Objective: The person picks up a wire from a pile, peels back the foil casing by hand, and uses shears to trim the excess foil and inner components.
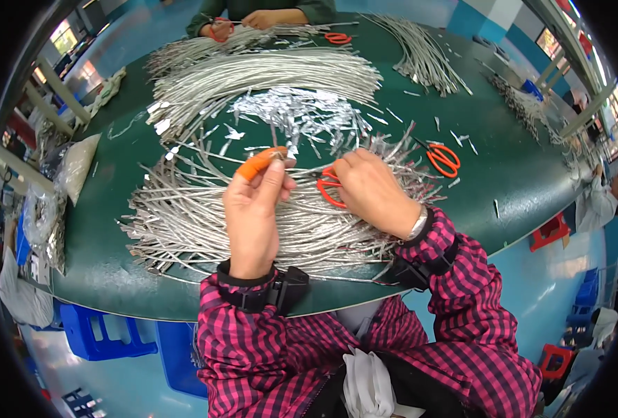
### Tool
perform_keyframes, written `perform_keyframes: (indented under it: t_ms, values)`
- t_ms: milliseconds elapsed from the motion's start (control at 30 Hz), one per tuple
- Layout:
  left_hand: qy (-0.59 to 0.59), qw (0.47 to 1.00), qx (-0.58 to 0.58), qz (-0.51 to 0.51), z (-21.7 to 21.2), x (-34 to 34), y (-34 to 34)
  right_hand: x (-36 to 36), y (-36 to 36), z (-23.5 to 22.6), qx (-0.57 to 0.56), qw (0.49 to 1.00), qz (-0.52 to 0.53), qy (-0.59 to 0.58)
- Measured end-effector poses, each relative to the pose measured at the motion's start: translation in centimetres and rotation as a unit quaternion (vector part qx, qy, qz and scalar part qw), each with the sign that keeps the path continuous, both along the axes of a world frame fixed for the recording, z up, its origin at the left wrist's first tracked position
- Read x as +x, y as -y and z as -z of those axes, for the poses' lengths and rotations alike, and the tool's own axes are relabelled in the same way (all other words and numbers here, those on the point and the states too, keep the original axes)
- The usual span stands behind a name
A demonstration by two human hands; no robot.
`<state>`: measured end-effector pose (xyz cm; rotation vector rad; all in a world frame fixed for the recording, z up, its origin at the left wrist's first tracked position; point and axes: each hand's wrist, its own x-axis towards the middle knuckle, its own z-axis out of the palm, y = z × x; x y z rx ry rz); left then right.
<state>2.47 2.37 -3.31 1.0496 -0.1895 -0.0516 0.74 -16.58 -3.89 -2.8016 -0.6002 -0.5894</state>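
My left hand (252, 216) is raised over a heap of silver foil-wrapped cables (183, 219). Its thumb and forefinger are pinched together on a cable end, which the fingers mostly cover. An orange finger cot (257, 164) sleeves the forefinger. Just to the right, my right hand (373, 187) is closed around small scissors with orange handles (330, 198). The scissors' dark blades point left, toward the left hand. Beneath both hands the cables lie roughly side to side across the green table (525, 188).
Foil scraps (295, 111) are piled beyond the cables. A second pair of orange scissors (443, 160) lies on the right. Farther back are another cable bundle (267, 76) and a co-worker's hands (274, 18). A blue stool (107, 338) stands below the table's left edge.
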Motion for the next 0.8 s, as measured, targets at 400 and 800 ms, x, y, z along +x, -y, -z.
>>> perform_keyframes:
  t_ms: [400, 800]
  values:
    - [-0.047, 0.995, -0.084, 0.038, 0.0, 0.4, -1.0, -2.5, 1.0, -3.9, 0.213, 0.974, 0.067, -0.042]
    - [-0.027, 0.996, -0.062, 0.055, -0.3, 0.0, -0.4, -3.5, 1.1, -4.6, 0.152, 0.972, 0.033, 0.175]
